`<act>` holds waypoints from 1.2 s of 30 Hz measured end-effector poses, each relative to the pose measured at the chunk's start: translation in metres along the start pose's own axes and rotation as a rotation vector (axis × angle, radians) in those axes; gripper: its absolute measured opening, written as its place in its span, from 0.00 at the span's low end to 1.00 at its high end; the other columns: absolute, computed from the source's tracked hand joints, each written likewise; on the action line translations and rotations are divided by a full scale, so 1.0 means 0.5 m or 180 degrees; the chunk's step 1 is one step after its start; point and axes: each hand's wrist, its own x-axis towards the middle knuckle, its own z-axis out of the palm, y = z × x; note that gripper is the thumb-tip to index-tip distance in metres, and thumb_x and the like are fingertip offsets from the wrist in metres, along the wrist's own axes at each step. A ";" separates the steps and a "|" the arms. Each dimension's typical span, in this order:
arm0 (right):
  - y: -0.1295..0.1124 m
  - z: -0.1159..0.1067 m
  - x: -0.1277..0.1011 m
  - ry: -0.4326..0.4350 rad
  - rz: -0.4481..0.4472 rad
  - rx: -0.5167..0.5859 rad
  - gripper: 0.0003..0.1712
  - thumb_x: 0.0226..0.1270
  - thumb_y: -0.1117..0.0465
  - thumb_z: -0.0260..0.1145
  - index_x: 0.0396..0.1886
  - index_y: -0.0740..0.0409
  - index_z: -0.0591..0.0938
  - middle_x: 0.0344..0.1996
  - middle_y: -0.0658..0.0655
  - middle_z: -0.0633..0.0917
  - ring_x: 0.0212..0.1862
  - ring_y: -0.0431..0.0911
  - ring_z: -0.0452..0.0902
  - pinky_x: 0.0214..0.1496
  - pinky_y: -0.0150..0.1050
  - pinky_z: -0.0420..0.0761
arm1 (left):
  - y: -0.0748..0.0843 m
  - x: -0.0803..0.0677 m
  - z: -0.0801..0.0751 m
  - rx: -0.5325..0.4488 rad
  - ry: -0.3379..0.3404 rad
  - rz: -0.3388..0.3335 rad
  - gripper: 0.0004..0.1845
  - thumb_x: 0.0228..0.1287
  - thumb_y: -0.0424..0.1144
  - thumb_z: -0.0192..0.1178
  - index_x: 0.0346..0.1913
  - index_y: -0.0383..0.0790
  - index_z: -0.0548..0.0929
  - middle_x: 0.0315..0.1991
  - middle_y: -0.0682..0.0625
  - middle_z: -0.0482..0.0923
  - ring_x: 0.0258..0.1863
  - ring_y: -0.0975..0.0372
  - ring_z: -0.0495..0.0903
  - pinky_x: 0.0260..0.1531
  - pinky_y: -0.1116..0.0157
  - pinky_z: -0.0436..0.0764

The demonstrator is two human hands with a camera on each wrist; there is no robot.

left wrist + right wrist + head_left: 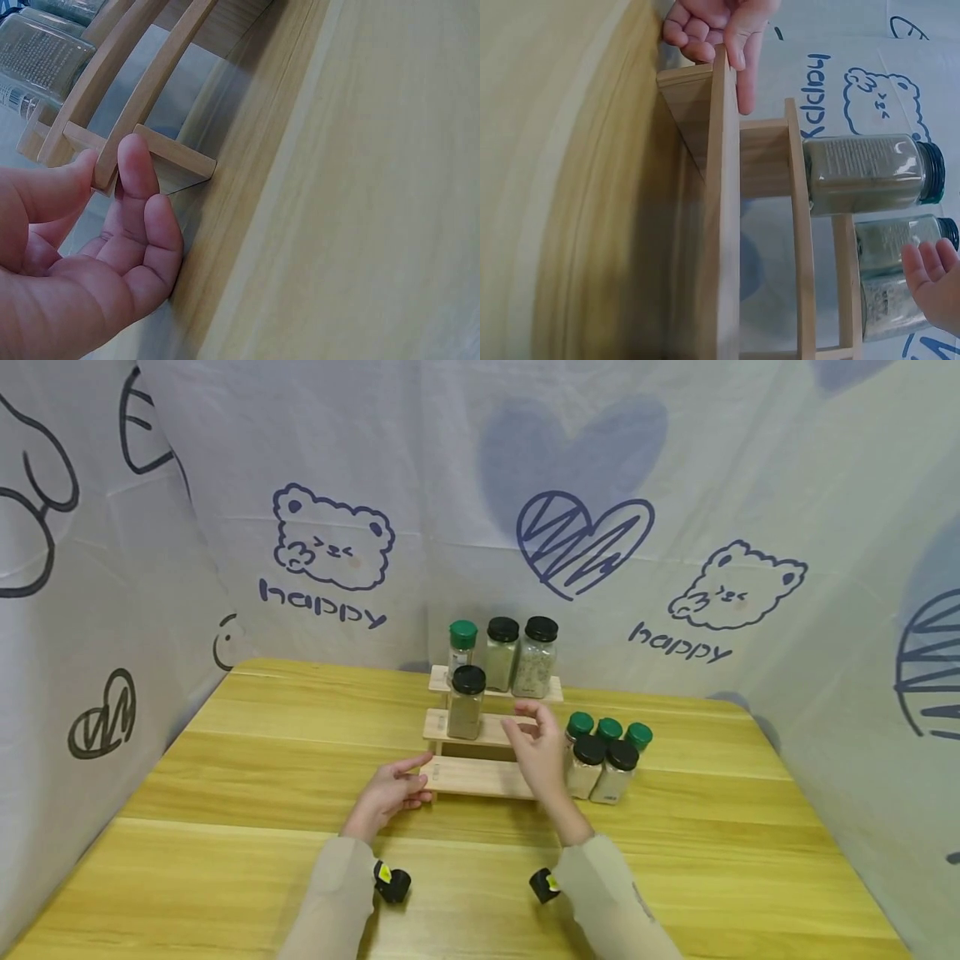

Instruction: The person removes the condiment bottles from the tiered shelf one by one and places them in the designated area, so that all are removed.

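Observation:
A three-tier wooden spice rack stands on the table. My left hand grips the left end of its lowest tier; in the left wrist view the thumb lies above the board and the fingers below. Over the right part of the middle tier, my right hand holds nothing, its fingers loosely bent. A black-capped spice jar is upright on the middle tier's left side. The top tier bears a green-capped shaker and two black-capped jars, one pale green, one speckled.
Right of the rack, a cluster of jars stands on the wooden table: black-capped ones in front, green-capped ones behind. A printed white cloth hangs behind the table and along its sides.

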 end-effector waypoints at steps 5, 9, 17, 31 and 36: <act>0.016 0.014 0.013 -0.0018 -0.0067 0.0047 0.15 0.54 0.76 0.62 0.42 0.79 0.72 0.41 0.71 0.73 0.44 0.60 0.69 0.42 0.48 0.73 | 0.000 0.000 0.000 0.0002 0.0002 0.0016 0.23 0.64 0.27 0.49 0.63 0.35 0.65 0.25 0.48 0.74 0.23 0.63 0.77 0.28 0.68 0.74; 0.044 0.026 0.026 -0.0014 -0.0142 0.0029 0.18 0.55 0.74 0.63 0.44 0.78 0.71 0.43 0.69 0.73 0.46 0.62 0.69 0.42 0.48 0.74 | -0.001 0.000 -0.001 0.0007 -0.0008 0.0019 0.23 0.64 0.27 0.49 0.63 0.34 0.64 0.25 0.48 0.75 0.23 0.64 0.77 0.28 0.68 0.74; 0.026 0.050 0.047 -0.0084 -0.0237 0.0044 0.21 0.53 0.73 0.65 0.46 0.78 0.70 0.45 0.73 0.71 0.47 0.65 0.67 0.43 0.56 0.71 | 0.000 0.000 -0.001 -0.0003 -0.0036 0.0024 0.23 0.64 0.27 0.48 0.63 0.34 0.63 0.25 0.48 0.75 0.23 0.64 0.77 0.28 0.68 0.74; 0.064 0.073 0.060 -0.0391 -0.0100 -0.0219 0.23 0.55 0.65 0.66 0.51 0.66 0.74 0.49 0.64 0.72 0.49 0.54 0.67 0.46 0.50 0.72 | 0.005 -0.004 0.000 -0.0012 -0.0037 0.0040 0.23 0.64 0.27 0.49 0.63 0.32 0.63 0.23 0.49 0.75 0.22 0.64 0.77 0.27 0.68 0.74; 0.066 0.079 0.062 -0.0410 -0.0091 -0.0312 0.23 0.54 0.65 0.67 0.51 0.65 0.76 0.49 0.63 0.72 0.49 0.53 0.68 0.46 0.48 0.73 | 0.005 -0.004 0.001 0.0011 0.0019 0.0008 0.23 0.64 0.27 0.49 0.63 0.34 0.64 0.25 0.48 0.74 0.23 0.64 0.77 0.28 0.68 0.74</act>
